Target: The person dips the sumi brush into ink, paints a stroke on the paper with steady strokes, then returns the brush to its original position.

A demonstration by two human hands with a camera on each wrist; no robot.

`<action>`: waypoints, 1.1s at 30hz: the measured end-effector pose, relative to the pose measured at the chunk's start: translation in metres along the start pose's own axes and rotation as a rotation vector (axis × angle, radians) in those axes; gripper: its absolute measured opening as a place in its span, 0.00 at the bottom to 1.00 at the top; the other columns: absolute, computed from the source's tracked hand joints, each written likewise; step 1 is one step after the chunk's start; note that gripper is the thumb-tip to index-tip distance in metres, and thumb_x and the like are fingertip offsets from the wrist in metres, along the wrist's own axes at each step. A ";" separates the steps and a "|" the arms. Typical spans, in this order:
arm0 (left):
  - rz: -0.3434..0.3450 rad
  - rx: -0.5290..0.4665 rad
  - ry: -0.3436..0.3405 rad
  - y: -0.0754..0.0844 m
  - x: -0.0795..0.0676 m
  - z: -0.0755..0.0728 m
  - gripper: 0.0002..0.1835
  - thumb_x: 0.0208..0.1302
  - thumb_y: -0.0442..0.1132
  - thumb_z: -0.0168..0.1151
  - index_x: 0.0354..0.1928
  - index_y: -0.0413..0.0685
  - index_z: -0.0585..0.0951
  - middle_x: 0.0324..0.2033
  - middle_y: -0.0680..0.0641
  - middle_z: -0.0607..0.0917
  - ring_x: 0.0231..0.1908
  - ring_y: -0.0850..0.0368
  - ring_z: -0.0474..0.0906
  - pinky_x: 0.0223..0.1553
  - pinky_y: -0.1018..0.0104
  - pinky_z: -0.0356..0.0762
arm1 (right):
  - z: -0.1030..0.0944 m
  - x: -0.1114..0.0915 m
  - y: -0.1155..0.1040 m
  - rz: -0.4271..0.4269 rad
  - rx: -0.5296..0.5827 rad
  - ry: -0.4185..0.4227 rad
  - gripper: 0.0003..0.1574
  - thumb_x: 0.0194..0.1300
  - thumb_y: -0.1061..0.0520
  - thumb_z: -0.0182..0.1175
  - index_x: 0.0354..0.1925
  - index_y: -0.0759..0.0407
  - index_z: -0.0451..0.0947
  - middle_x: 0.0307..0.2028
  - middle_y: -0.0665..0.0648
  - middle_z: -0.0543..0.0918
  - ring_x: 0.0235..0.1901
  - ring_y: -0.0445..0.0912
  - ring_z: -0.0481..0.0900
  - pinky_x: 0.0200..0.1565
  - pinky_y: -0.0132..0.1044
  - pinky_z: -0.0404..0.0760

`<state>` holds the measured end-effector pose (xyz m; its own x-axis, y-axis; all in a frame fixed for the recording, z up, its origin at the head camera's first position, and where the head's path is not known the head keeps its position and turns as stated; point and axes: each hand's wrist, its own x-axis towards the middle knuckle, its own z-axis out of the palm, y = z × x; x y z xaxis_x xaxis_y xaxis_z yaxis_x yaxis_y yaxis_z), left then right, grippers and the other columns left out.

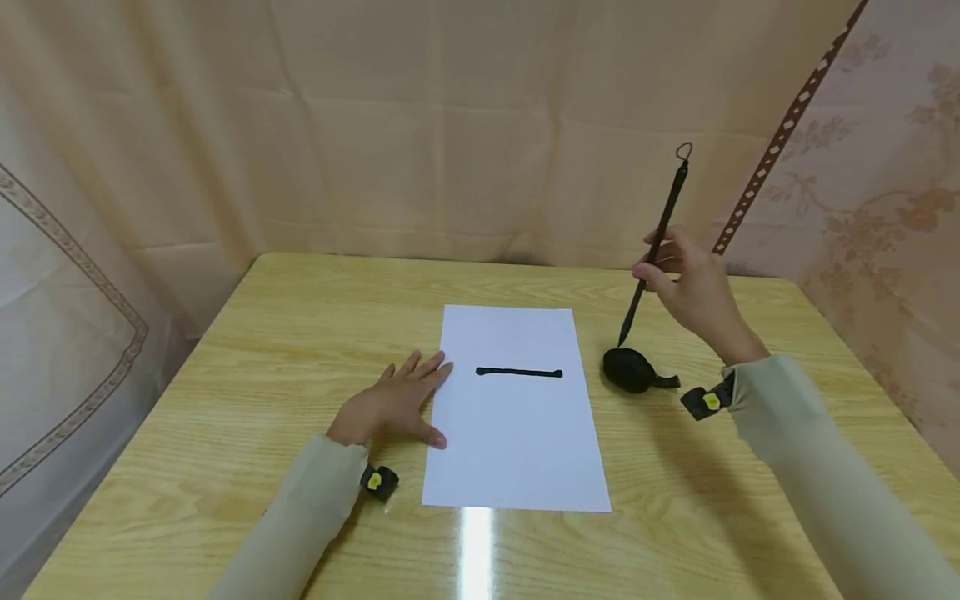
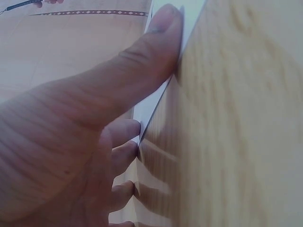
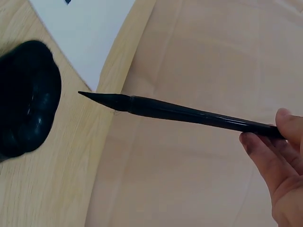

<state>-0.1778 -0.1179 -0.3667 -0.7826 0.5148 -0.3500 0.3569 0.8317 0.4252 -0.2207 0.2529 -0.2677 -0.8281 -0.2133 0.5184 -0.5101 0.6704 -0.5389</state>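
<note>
My right hand [image 1: 693,287] pinches a black calligraphy brush [image 1: 661,225] by its shaft, the looped end up. Its pointed, dark tip hangs close by the far rim of a black ink dish [image 1: 628,370] with a curved handle; in the right wrist view the tip of the brush [image 3: 189,116] stands apart from the dish [image 3: 40,109]. My left hand [image 1: 397,400] lies with fingers spread on the left edge of a white paper sheet [image 1: 517,450], and its thumb [image 2: 142,61] rests on that edge. One thick black horizontal stroke [image 1: 519,372] crosses the paper's upper half.
The paper and dish lie on a light wooden table [image 1: 262,350], the dish to the right of the paper. A beige curtain [image 1: 420,142] hangs behind the far table edge, and patterned cloth [image 1: 885,192] hangs at the right. Each wrist wears a small black camera [image 1: 379,482].
</note>
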 end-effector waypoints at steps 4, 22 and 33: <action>-0.001 0.002 0.000 0.000 -0.001 0.000 0.59 0.48 0.57 0.72 0.76 0.49 0.46 0.76 0.47 0.41 0.74 0.40 0.29 0.69 0.34 0.33 | -0.005 -0.002 0.005 0.000 -0.008 0.007 0.20 0.64 0.67 0.58 0.53 0.71 0.68 0.39 0.70 0.81 0.33 0.18 0.72 0.34 0.12 0.73; -0.001 -0.008 -0.005 -0.002 -0.002 0.000 0.60 0.48 0.57 0.72 0.76 0.49 0.46 0.76 0.46 0.40 0.74 0.39 0.29 0.68 0.33 0.33 | -0.006 -0.026 0.017 -0.265 -0.127 0.107 0.13 0.53 0.78 0.62 0.38 0.71 0.78 0.34 0.65 0.85 0.40 0.13 0.68 0.41 0.09 0.69; 0.002 -0.004 -0.001 -0.004 -0.002 -0.001 0.60 0.48 0.57 0.72 0.76 0.49 0.46 0.76 0.46 0.40 0.74 0.39 0.29 0.68 0.33 0.33 | 0.003 -0.056 0.024 -0.441 -0.064 0.054 0.27 0.43 0.87 0.59 0.36 0.65 0.85 0.41 0.62 0.87 0.55 0.25 0.73 0.50 0.15 0.71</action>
<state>-0.1777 -0.1224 -0.3671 -0.7815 0.5163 -0.3502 0.3562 0.8301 0.4290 -0.1875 0.2789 -0.3119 -0.5205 -0.4521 0.7243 -0.7946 0.5671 -0.2171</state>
